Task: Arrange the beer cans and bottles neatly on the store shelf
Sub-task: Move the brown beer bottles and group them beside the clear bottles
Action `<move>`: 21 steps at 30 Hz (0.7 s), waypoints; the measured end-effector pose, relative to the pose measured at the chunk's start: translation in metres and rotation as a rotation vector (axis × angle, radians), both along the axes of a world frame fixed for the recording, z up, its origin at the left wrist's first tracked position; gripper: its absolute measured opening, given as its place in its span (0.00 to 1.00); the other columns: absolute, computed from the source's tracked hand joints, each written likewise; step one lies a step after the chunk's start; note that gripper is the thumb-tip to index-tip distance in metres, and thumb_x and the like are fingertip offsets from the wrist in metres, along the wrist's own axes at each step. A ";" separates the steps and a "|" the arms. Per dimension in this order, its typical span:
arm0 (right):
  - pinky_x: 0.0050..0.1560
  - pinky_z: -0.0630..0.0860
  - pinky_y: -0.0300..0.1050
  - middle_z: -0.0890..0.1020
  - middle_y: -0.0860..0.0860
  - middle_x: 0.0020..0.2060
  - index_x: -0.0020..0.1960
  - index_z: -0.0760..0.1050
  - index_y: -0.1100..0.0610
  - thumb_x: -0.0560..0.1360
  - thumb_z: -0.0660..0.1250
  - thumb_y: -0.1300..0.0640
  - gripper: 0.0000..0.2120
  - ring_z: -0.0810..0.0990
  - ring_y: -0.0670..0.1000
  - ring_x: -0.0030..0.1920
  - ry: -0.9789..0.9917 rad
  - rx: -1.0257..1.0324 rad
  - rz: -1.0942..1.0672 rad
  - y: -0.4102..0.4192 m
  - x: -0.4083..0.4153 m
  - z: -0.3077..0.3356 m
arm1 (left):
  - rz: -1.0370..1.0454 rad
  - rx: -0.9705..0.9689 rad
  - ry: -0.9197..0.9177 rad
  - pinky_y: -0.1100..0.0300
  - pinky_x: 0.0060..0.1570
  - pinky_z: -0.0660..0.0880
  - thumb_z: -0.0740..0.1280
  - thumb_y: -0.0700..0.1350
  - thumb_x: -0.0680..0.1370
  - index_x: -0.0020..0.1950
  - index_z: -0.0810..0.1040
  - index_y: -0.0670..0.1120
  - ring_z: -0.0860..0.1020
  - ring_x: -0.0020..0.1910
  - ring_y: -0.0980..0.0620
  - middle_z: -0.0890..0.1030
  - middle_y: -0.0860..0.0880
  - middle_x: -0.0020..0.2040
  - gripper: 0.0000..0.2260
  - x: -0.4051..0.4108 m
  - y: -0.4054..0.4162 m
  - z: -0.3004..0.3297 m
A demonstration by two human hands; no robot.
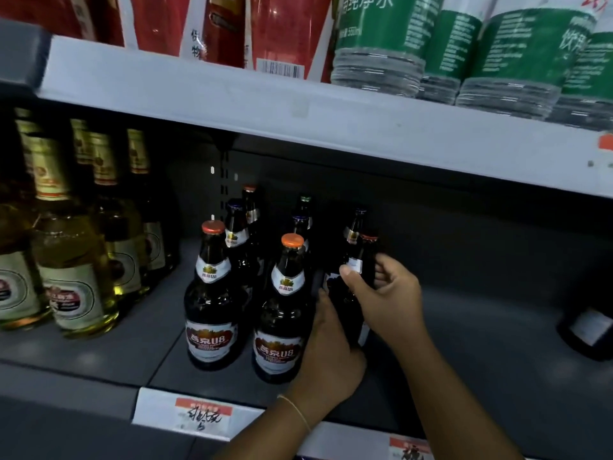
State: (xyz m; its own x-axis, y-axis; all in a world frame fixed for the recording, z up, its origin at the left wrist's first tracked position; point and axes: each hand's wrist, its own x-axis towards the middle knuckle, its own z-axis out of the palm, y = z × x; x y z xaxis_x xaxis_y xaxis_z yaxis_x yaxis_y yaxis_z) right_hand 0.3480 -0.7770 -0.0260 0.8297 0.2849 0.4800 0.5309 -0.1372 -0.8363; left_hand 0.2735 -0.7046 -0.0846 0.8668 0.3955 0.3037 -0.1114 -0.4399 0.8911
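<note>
On the grey metal store shelf (pixel 464 343), right of centre, both hands hold one dark brown glass beer bottle with a red cap (pixel 356 287). The left hand (pixel 328 353) wraps the bottle's lower body from the left, fingers curled round the glass (fingertips hidden behind it). The right hand (pixel 384 300) grips the shoulder and neck area, thumb across the front near the white neck label, fingers curled round the right side. Bottle stands roughly upright; its base is hidden by the left hand, so I cannot tell whether it rests on the shelf.

Just left of it, two dark brown bottles with orange caps and red-and-white labels stand at the front: the nearer one (pixel 282 317) touching or almost touching the left hand, the other (pixel 212 300) beside it to the left. Behind these, further dark bottles with blue, green and orange caps (pixel 237 234) stand in loose rows.

Far left: a group of pale yellow clear glass bottles with gold foil necks (pixel 73 260), well apart from the dark ones. Far right edge: a dark bottle with a white label (pixel 587 330), partly out of frame.

Upper shelf: red packaged goods (pixel 278 31) and green-labelled clear plastic water bottles (pixel 381 41). A white price tag with handwriting (pixel 195 416) hangs on the shelf's front edge.
</note>
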 end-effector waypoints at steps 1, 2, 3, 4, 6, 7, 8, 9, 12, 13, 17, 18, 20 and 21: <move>0.48 0.82 0.41 0.85 0.42 0.41 0.45 0.78 0.45 0.72 0.76 0.54 0.08 0.84 0.41 0.46 -0.011 -0.015 0.009 0.000 0.000 0.001 | -0.007 -0.013 0.020 0.57 0.75 0.54 0.65 0.41 0.70 0.78 0.40 0.51 0.51 0.76 0.59 0.53 0.53 0.78 0.44 0.001 0.001 -0.003; 0.47 0.80 0.35 0.84 0.39 0.41 0.45 0.76 0.42 0.72 0.76 0.54 0.11 0.83 0.39 0.47 -0.019 -0.038 0.013 -0.001 0.001 0.002 | -0.010 -0.017 0.031 0.55 0.75 0.55 0.64 0.42 0.70 0.78 0.40 0.52 0.51 0.77 0.58 0.53 0.52 0.78 0.44 0.003 0.001 -0.006; 0.47 0.78 0.31 0.83 0.36 0.41 0.45 0.75 0.40 0.72 0.76 0.53 0.12 0.82 0.38 0.48 -0.012 -0.049 0.020 -0.002 0.001 0.003 | -0.008 -0.016 0.035 0.54 0.75 0.55 0.64 0.43 0.69 0.78 0.39 0.52 0.51 0.77 0.58 0.54 0.52 0.78 0.45 0.005 0.002 -0.010; 0.49 0.77 0.30 0.83 0.35 0.43 0.48 0.75 0.40 0.71 0.76 0.53 0.13 0.82 0.37 0.50 0.004 -0.051 0.032 -0.004 0.002 0.001 | -0.003 -0.011 0.033 0.53 0.75 0.56 0.63 0.44 0.69 0.78 0.39 0.53 0.52 0.77 0.58 0.55 0.53 0.78 0.44 0.007 0.003 -0.012; 0.55 0.76 0.33 0.82 0.37 0.53 0.58 0.74 0.41 0.70 0.78 0.52 0.21 0.80 0.37 0.56 0.048 -0.039 0.047 -0.010 0.004 -0.007 | 0.006 -0.002 0.027 0.53 0.75 0.57 0.64 0.44 0.69 0.78 0.41 0.53 0.54 0.76 0.59 0.57 0.53 0.77 0.43 0.009 0.005 -0.016; 0.57 0.76 0.33 0.81 0.39 0.56 0.61 0.72 0.41 0.68 0.79 0.51 0.26 0.79 0.37 0.58 0.069 -0.020 0.044 -0.013 0.003 -0.013 | 0.005 -0.004 0.021 0.54 0.75 0.57 0.64 0.44 0.70 0.78 0.42 0.53 0.54 0.76 0.59 0.58 0.54 0.77 0.42 0.009 0.005 -0.017; 0.57 0.76 0.33 0.80 0.41 0.57 0.62 0.71 0.42 0.65 0.80 0.51 0.30 0.78 0.36 0.58 0.081 0.000 0.035 -0.016 0.002 -0.020 | 0.000 -0.008 0.020 0.56 0.74 0.57 0.64 0.42 0.71 0.78 0.42 0.52 0.56 0.75 0.60 0.59 0.54 0.77 0.42 0.008 0.005 -0.017; 0.54 0.76 0.31 0.80 0.42 0.56 0.61 0.71 0.44 0.62 0.81 0.52 0.32 0.79 0.34 0.55 0.096 0.015 0.025 -0.018 0.000 -0.027 | -0.003 -0.010 0.026 0.59 0.74 0.57 0.64 0.40 0.71 0.78 0.42 0.53 0.56 0.75 0.61 0.59 0.55 0.76 0.42 0.006 0.005 -0.018; 0.47 0.75 0.27 0.80 0.43 0.50 0.54 0.71 0.46 0.58 0.83 0.59 0.32 0.79 0.32 0.47 0.131 0.009 0.024 -0.020 -0.004 -0.044 | 0.003 0.020 0.025 0.69 0.72 0.54 0.63 0.36 0.70 0.77 0.42 0.52 0.58 0.72 0.63 0.61 0.56 0.74 0.42 0.003 0.005 -0.020; 0.47 0.75 0.28 0.81 0.44 0.50 0.54 0.71 0.45 0.57 0.84 0.58 0.32 0.79 0.33 0.47 0.137 0.002 0.020 -0.020 -0.004 -0.047 | 0.012 0.026 0.026 0.70 0.71 0.54 0.63 0.35 0.70 0.78 0.43 0.51 0.58 0.72 0.63 0.61 0.55 0.74 0.42 0.003 0.005 -0.021; 0.54 0.79 0.38 0.82 0.45 0.52 0.55 0.72 0.45 0.55 0.83 0.50 0.32 0.81 0.40 0.51 0.168 0.033 0.007 -0.019 0.005 -0.056 | 0.043 0.058 0.002 0.66 0.74 0.52 0.62 0.36 0.70 0.78 0.45 0.46 0.56 0.75 0.58 0.60 0.51 0.76 0.41 0.004 0.004 -0.025; 0.56 0.79 0.44 0.82 0.46 0.53 0.56 0.73 0.45 0.57 0.82 0.49 0.31 0.82 0.43 0.54 0.178 0.040 0.016 -0.019 0.008 -0.059 | 0.044 0.065 -0.003 0.65 0.74 0.52 0.61 0.37 0.69 0.78 0.45 0.46 0.56 0.75 0.58 0.60 0.50 0.76 0.41 0.003 0.004 -0.025; 0.59 0.79 0.53 0.83 0.47 0.54 0.57 0.73 0.47 0.63 0.81 0.54 0.27 0.82 0.49 0.56 0.178 0.041 0.039 -0.019 0.015 -0.066 | 0.046 0.071 -0.006 0.60 0.75 0.53 0.60 0.38 0.67 0.78 0.45 0.46 0.55 0.76 0.57 0.60 0.50 0.76 0.42 0.003 0.004 -0.028; 0.60 0.78 0.55 0.83 0.48 0.54 0.58 0.73 0.48 0.66 0.80 0.58 0.25 0.82 0.50 0.57 0.168 0.037 0.052 -0.019 0.018 -0.068 | 0.048 0.070 -0.002 0.59 0.75 0.54 0.60 0.38 0.67 0.78 0.45 0.46 0.55 0.76 0.57 0.60 0.50 0.76 0.43 0.004 0.004 -0.029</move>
